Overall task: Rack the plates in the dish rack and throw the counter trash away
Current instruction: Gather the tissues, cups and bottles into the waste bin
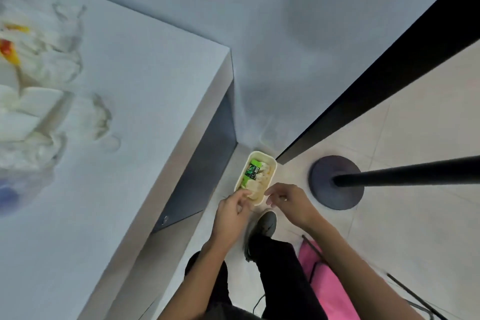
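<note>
A small cream trash bin (271,163) stands on the floor at the counter's corner. It holds a green wrapper (252,170) and pale crumpled paper (255,186). My left hand (232,209) hovers over the bin's near end, fingertips pinching the crumpled paper. Just right of the bin's near rim is my right hand (288,200), fingers loosely curled and holding nothing. More crumpled white tissues (100,117) and blurred wrappers (7,50) lie on the grey counter (145,80) to the left. No plates or dish rack are in view.
A black pole rises from a round base (336,182) on the tiled floor right of the bin. My shoe (265,223) is just below the bin. A pink cloth (327,278) lies at lower right. A dark strip runs along the wall's foot.
</note>
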